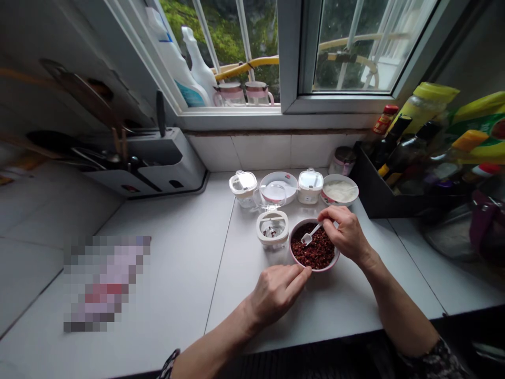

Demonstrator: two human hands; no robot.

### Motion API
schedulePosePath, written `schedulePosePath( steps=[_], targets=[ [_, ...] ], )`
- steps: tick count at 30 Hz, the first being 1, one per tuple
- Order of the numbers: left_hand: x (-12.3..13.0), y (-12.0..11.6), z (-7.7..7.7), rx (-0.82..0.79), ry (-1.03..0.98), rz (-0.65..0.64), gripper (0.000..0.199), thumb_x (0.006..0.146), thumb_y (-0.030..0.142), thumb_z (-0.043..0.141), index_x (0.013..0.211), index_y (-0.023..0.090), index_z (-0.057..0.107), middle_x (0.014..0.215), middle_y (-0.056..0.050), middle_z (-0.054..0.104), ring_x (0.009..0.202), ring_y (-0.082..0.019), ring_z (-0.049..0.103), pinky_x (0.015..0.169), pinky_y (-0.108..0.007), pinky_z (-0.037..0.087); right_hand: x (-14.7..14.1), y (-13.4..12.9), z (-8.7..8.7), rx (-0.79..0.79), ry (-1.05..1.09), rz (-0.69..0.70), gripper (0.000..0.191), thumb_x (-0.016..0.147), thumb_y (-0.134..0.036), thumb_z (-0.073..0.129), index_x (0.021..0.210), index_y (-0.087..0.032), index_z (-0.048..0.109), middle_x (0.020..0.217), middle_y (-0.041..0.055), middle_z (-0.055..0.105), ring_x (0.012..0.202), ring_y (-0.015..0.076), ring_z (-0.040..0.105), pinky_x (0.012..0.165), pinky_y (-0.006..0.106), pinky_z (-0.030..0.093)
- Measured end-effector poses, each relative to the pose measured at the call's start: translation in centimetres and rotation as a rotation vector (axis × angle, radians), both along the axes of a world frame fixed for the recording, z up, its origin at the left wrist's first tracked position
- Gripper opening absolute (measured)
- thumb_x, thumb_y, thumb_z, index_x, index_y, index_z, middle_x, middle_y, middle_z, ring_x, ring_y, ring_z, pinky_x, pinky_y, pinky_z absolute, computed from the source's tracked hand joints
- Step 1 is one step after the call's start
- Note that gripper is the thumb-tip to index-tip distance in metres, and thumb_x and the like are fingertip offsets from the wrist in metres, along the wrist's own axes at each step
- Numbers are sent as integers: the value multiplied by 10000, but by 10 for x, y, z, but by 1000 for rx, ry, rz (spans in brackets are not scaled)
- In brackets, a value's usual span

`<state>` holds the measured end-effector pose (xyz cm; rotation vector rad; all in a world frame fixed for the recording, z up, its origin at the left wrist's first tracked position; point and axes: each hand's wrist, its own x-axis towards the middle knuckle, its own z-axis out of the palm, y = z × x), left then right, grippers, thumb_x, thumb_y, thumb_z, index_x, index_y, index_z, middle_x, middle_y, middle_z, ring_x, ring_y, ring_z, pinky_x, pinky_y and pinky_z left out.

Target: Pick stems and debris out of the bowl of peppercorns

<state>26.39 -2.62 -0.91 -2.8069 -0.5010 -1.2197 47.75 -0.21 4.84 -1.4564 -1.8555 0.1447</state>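
Between the thumb and fingers of my right hand point(345, 231) is the handle of a small white spoon point(306, 239). Its scoop rests over reddish-brown peppercorns point(315, 255) that fill a bowl point(292, 252) with a pink rim. My left hand point(280, 289) is closed at the bowl's near edge, fingertips pressed to the rim; its thumb is mostly hidden. Just left of the bowl stands a clear seasoning jar point(273, 243) with a cream collar. Its transparent lid point(272, 199) is flipped up, and a few dark bits show inside.
Behind are two lidded jars point(243, 184) point(310, 184), a bowl of white grains point(278, 189) and another of whitish granules point(340, 190). A dark bottle rack point(366, 202) stands right, a grey utensil holder point(169, 171) left. A blurred packet point(108, 284) lies on the left counter.
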Motion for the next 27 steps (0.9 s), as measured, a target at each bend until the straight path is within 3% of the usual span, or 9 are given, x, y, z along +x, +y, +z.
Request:
schedulePosePath(
  steps=[13, 19, 22, 27],
  targets=[
    [2, 0, 5, -10, -24, -13, 177, 978, 82, 441, 1029, 82, 611, 770, -73, 702, 592, -129, 648, 506, -212, 488, 0, 2, -1, -81, 161, -77, 196, 768, -153, 455, 670, -203, 617, 694, 30, 679, 711, 192, 624, 738, 319, 454],
    [2, 0, 4, -10, -29, -17, 166, 973, 73, 454, 1027, 76, 611, 765, -69, 697, 597, -121, 646, 512, -201, 479, 2, 3, 0, -230, 443, -108, 166, 735, -208, 486, 695, -179, 644, 587, -5, 596, 549, 140, 530, 541, 257, 410],
    [2, 0, 5, -5, -37, -17, 174, 980, 78, 440, 1020, 78, 610, 748, -62, 692, 576, -122, 634, 493, -205, 471, 3, 4, -1, -279, 621, -97, 153, 729, -234, 530, 722, -168, 667, 586, -8, 598, 527, 127, 530, 516, 245, 427],
    [3, 0, 5, 8, -36, -9, 192, 984, 80, 423, 1017, 77, 612, 727, -56, 681, 570, -124, 630, 475, -212, 467, -9, -3, 0, -175, 638, -24, 166, 829, -268, 578, 873, -170, 706, 695, 25, 677, 606, 150, 624, 601, 283, 520]
  ],
)
